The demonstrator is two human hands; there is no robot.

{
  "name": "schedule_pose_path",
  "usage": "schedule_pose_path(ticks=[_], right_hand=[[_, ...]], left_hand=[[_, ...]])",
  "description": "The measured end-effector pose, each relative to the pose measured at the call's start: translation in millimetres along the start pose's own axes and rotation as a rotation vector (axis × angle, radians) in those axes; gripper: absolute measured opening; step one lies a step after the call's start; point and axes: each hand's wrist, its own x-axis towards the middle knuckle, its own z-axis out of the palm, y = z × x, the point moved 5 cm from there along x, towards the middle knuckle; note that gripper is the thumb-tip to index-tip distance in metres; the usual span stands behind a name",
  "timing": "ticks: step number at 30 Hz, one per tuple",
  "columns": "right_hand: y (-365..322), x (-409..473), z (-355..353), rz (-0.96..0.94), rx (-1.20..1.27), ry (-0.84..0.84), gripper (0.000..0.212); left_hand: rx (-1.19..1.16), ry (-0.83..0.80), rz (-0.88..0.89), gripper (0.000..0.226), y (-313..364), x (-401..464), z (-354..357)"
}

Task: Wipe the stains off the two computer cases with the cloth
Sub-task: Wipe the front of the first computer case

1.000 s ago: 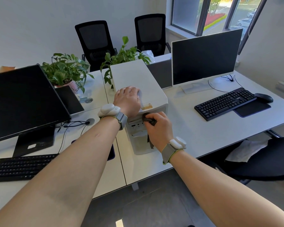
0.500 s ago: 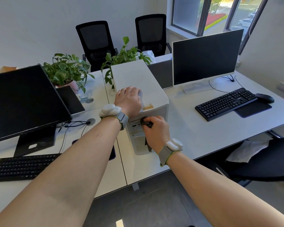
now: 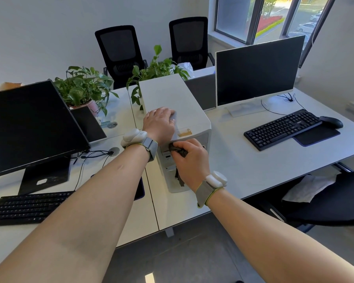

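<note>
Dark cloth (image 3: 177,149) mostly hidden in right hand (image 3: 192,160), on case (image 3: 172,99) front

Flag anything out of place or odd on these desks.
The white computer case stands on the desk between workstations, an orange-brown stain on its top front edge. A crumpled white sheet lies on the chair seat.

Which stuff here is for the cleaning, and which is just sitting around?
For the cleaning: white computer case, dark cloth, right hand holding it, left hand resting on top.

Just sitting around: two monitors, keyboards, mouse, plants, chairs.
</note>
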Motion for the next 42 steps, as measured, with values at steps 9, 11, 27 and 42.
schedule_pose_path(ticks=[9, 11, 27, 42], right_hand=[[10, -3, 11, 0.1, -0.044, -0.089, 0.025], [-2, -2, 6, 0.024, 0.04, -0.008, 0.022], [7, -7, 19, 0.234, 0.033, -0.091, 0.022], [13, -12, 33, 0.39, 0.041, -0.16, 0.023]], left_hand=[[-0.029, -0.027, -0.012, 0.043, -1, 1, -1], [-0.023, -0.022, -0.012, 0.043, 0, 1, -1], [-0.035, -0.119, -0.039, 0.045, -1, 4, -5], [0.006, -0.163, -0.056, 0.046, 0, 6, -6]])
